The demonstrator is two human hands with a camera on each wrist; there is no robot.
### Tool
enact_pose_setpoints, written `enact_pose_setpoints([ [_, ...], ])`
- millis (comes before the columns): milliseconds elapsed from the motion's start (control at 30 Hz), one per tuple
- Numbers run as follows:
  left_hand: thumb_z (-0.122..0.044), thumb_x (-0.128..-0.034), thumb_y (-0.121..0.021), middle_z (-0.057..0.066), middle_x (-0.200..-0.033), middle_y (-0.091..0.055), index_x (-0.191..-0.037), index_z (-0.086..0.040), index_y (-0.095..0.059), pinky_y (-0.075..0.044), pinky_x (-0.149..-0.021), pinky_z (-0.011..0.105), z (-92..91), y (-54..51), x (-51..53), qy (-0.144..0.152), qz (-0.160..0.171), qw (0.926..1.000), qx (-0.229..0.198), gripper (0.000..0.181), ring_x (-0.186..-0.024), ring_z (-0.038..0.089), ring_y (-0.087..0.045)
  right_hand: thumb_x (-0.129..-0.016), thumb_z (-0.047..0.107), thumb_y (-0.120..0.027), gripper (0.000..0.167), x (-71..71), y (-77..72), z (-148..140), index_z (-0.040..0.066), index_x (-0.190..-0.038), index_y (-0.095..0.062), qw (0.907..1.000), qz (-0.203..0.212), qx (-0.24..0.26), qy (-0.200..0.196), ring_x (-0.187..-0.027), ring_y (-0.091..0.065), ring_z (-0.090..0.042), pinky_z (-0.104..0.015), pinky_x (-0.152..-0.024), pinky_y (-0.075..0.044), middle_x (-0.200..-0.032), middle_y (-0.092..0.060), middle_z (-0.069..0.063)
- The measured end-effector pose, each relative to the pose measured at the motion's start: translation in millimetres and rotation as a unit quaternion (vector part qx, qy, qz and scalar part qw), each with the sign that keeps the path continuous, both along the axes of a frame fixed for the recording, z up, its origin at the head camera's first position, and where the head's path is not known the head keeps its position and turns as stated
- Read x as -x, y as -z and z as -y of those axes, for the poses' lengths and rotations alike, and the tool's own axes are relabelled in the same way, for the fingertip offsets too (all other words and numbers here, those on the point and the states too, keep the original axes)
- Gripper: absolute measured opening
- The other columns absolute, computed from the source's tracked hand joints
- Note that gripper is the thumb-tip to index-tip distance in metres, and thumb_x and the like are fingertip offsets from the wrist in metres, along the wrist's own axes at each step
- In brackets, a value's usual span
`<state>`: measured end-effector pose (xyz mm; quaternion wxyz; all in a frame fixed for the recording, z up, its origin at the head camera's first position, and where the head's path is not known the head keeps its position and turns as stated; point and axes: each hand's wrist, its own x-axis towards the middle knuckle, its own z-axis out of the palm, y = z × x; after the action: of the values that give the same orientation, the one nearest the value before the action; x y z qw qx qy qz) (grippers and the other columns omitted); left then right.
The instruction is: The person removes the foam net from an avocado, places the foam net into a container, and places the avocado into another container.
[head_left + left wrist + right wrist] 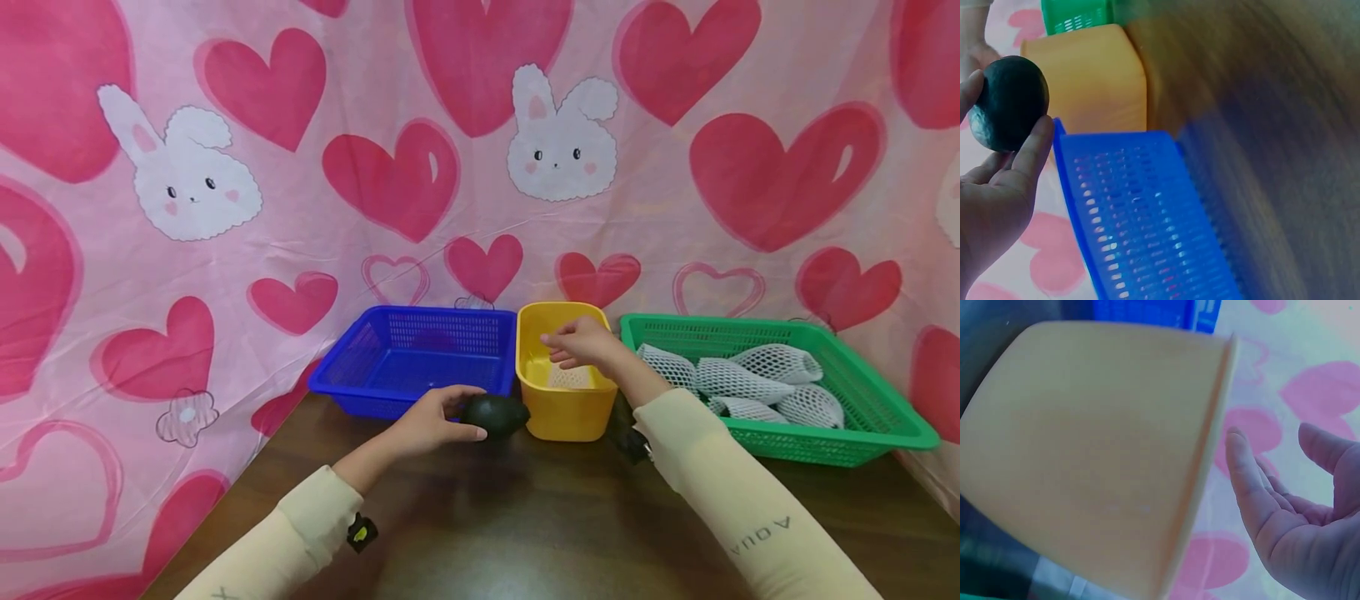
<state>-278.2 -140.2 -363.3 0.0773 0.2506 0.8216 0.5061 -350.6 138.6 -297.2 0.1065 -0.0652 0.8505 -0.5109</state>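
My left hand (423,425) grips a dark green avocado (495,415) between thumb and fingers, just in front of the yellow bin and the blue basket. In the left wrist view the avocado (1013,103) has a smooth, shiny skin with no net on it. Over the mouth of the yellow bin (567,417) hovers my right hand (588,342), its fingers loosely bent and nothing between them. A white foam net (570,377) lies inside that bin. The right wrist view shows thumb and fingers of the right hand (1300,519) apart, beside the bin's rim.
Left of the bin stands a blue slotted basket (442,371) with nothing visible in it. A green basket (881,392) on the right holds several items in white foam nets (742,379). Brown wooden tabletop (480,517) lies in front; a pink heart-patterned cloth (450,225) hangs behind.
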Motion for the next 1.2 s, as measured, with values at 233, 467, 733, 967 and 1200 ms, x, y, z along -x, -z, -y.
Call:
enact_pose_setpoints([
  [233, -0.020, -0.0836, -0.078, 0.012, -0.128, -0.060, -0.135, -0.006, -0.054, -0.052, -0.088, 0.038, 10.7, -13.8, 6.0, -0.012, -0.014, 0.9997, -0.013, 0.059, -0.115, 0.028, -0.059, -0.095, 0.027, -0.064, 0.042, -21.1, -3.4, 8.1, -0.007, -0.120, -0.058, 0.9989, -0.028, 0.036, 0.014, -0.103, -0.065, -0.036, -0.036, -0.076, -0.056, -0.108, -0.066, -0.021],
  [467, -0.016, -0.0813, -0.080, 0.013, -0.125, -0.062, -0.133, -0.005, -0.056, -0.051, -0.089, 0.039, 19.9, -26.6, 12.3, -0.047, -0.022, 0.9978, -0.042, 0.058, -0.116, 0.027, -0.059, -0.095, 0.024, -0.065, 0.033, -41.1, -1.6, 20.2, -0.003, -0.114, -0.063, 0.9978, -0.039, 0.050, 0.021, -0.092, -0.069, -0.029, -0.039, -0.078, -0.056, -0.100, -0.069, -0.016],
  [733, -0.014, -0.0808, -0.080, 0.017, -0.127, -0.060, -0.133, -0.002, -0.055, -0.050, -0.091, 0.041, 28.7, -33.2, 21.4, -0.083, -0.038, 0.9945, -0.051, 0.059, -0.118, 0.030, -0.057, -0.093, 0.021, -0.067, 0.027, -54.7, 15.7, 40.1, -0.003, -0.107, -0.067, 0.9966, -0.029, 0.076, 0.012, -0.091, -0.069, -0.032, -0.037, -0.073, -0.057, -0.092, -0.069, -0.015],
  [967, -0.011, -0.0814, -0.078, 0.020, -0.127, -0.059, -0.133, 0.000, -0.054, -0.052, -0.087, 0.039, 37.0, -30.7, 36.5, -0.113, -0.040, 0.9913, -0.054, 0.058, -0.115, 0.031, -0.059, -0.093, 0.018, -0.067, 0.026, -61.1, 38.0, 54.4, -0.006, -0.104, -0.066, 0.9973, -0.007, 0.073, -0.002, -0.079, -0.070, -0.026, -0.039, -0.072, -0.057, -0.087, -0.070, -0.014],
  [1200, -0.012, -0.0801, -0.079, 0.021, -0.132, -0.056, -0.134, 0.001, -0.053, -0.049, -0.091, 0.044, 46.7, -23.9, 50.5, -0.161, -0.045, 0.9853, -0.038, 0.062, -0.119, 0.035, -0.056, -0.093, 0.016, -0.066, 0.025, -62.9, 56.3, 62.2, -0.008, -0.099, -0.066, 0.9977, 0.011, 0.066, 0.008, -0.072, -0.070, -0.025, -0.039, -0.067, -0.057, -0.083, -0.069, -0.016],
])
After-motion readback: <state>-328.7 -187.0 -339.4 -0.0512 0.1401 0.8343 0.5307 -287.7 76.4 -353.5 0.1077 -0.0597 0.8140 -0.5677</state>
